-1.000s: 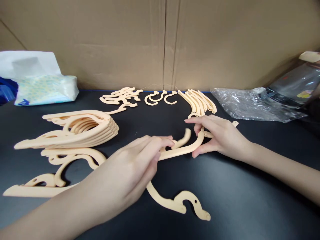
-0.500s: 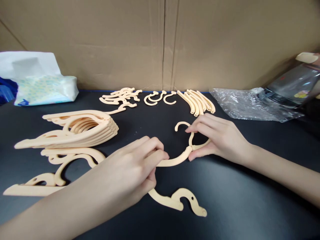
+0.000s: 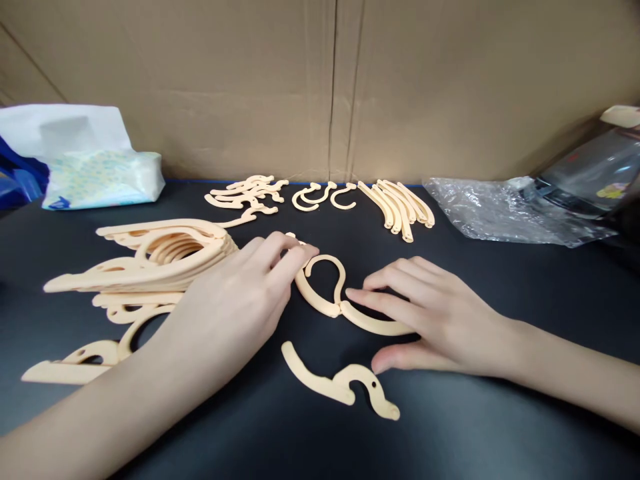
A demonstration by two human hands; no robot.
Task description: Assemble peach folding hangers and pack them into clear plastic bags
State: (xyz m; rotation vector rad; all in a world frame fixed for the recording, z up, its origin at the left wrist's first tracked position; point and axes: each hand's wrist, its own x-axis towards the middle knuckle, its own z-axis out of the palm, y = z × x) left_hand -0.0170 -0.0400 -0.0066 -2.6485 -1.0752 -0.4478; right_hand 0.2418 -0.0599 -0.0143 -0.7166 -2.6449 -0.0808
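A cream plastic hanger assembly point(image 3: 320, 299) lies in the middle, two curved arms meeting at the base of a hook point(image 3: 341, 270). Over its left arm is my left hand point(image 3: 250, 287), its fingers closed on that arm's upper end. My right hand point(image 3: 430, 320) has its fingers spread beside the hook, above the right arm point(image 3: 375, 325), whose far end is hidden under the palm. A loose wavy piece point(image 3: 320, 385) with a small hole lies nearer to me, close to my right thumb.
Stacked hanger parts point(image 3: 150, 270) lie on the left. Along the back are wavy pieces point(image 3: 250, 193), loose hooks point(image 3: 343, 197) and curved arms point(image 3: 397, 207). Clear plastic wrap point(image 3: 510, 210), a transparent container point(image 3: 590, 173) and a tissue pack point(image 3: 105, 173) stand near the cardboard wall point(image 3: 225, 87).
The hanger assembly has turned and shifted left, its joint now lower left. My right hand has let go of the hook and opened. My left hand has moved up and left.
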